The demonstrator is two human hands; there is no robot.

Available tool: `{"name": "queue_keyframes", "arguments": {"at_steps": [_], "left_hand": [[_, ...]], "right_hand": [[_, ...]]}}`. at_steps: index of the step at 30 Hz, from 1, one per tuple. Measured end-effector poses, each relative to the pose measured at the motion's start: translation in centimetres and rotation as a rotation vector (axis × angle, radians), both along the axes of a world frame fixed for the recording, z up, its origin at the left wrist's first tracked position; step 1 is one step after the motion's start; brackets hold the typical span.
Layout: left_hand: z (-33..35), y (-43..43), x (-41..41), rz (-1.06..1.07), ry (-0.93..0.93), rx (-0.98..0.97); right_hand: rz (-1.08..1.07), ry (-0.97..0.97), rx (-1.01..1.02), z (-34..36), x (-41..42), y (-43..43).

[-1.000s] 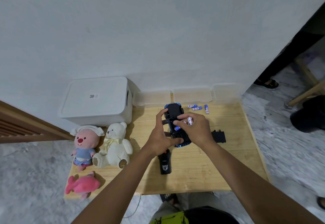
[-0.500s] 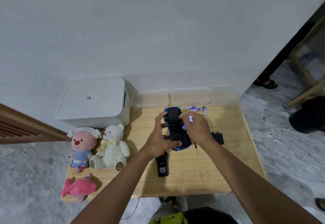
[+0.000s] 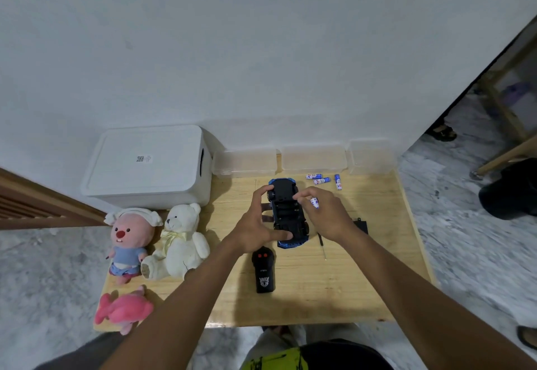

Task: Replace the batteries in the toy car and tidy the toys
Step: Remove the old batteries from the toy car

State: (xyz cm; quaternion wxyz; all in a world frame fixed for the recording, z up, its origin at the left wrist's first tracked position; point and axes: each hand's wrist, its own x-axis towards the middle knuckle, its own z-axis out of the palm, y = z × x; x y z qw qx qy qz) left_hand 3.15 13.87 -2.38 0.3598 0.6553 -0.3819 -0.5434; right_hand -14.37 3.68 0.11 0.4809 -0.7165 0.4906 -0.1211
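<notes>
One toy car (image 3: 286, 213) lies belly-up toward the back of the table (image 3: 348, 282). Your left hand (image 3: 255, 224) grips it, fingers on the far end and thumb on the near end. Your right hand (image 3: 328, 215) pinches a battery (image 3: 314, 203) just over the open bay. Let it slip and it could roll among the three loose batteries (image 3: 321, 180) nearby, mixing spent with fresh.

We see the blue toy car (image 3: 286, 213) upside down on the worktop (image 3: 319, 297), black underside up. Three batteries (image 3: 325, 179) lie just beyond it, a fourth battery (image 3: 314, 203) pinched alongside; three plush toys (image 3: 180, 239) sit left.
</notes>
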Motion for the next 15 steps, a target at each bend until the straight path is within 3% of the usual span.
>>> {"name": "queue_keyframes", "arguments": {"at_steps": [4, 15], "left_hand": [[-1.0, -0.8, 0.5, -0.026, 0.001, 0.063], [-3.5, -2.3, 0.7, -0.103, -0.089, 0.144]], "right_hand": [[0.088, 0.1, -0.003, -2.3, -1.4, -0.3], [0.175, 0.113, 0.016, -6.8, -2.0, -2.0]]}}
